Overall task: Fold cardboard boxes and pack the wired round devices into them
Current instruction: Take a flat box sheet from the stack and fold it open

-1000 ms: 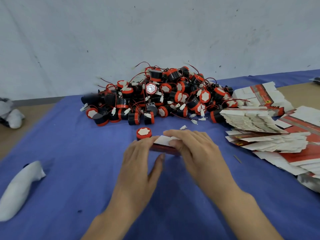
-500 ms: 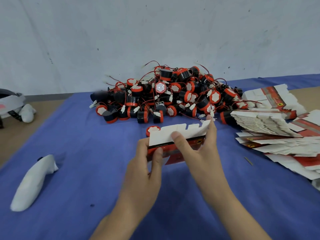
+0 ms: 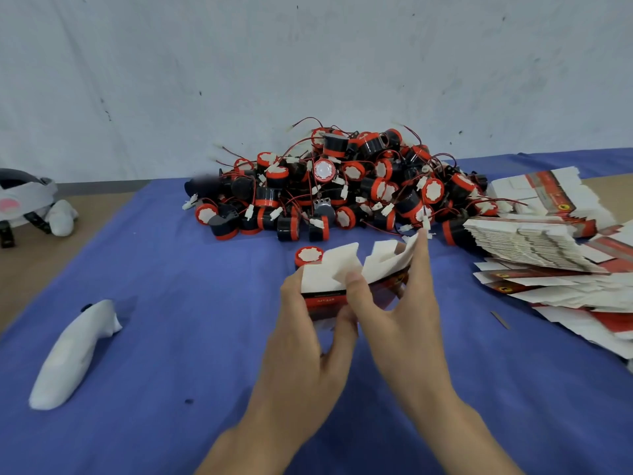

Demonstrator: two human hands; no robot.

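While raised off the cloth [image 3: 171, 354] just in front of the pile [image 3: 342, 186], takes both hands: grips the box [image 3: 356, 293] at its left end with the left hand [image 3: 308, 341], fingers curled round the red wall, and pinches it with the right hand [image 3: 407, 323], thumb pressing a white flap near the middle, forefinger stretched along the right end. Leaves the white flaps standing loose toward the pile, not yet tucked. Looks open to several slips: could crease a flap off its score line from a thumb push too hard or crooked; could collapse flat on any slackening of either grip; could snag the red wires at the pile's near edge, with the forefinger tip right at them; could knock the lone device [image 3: 308, 257] just in front of the pile, close behind the box's left corner. Carries small print on the box's red face, too small to read. Shows a yellow round mark with a dark figure on the flat boxes [image 3: 534, 241] right of the pile; no brand legible there either.
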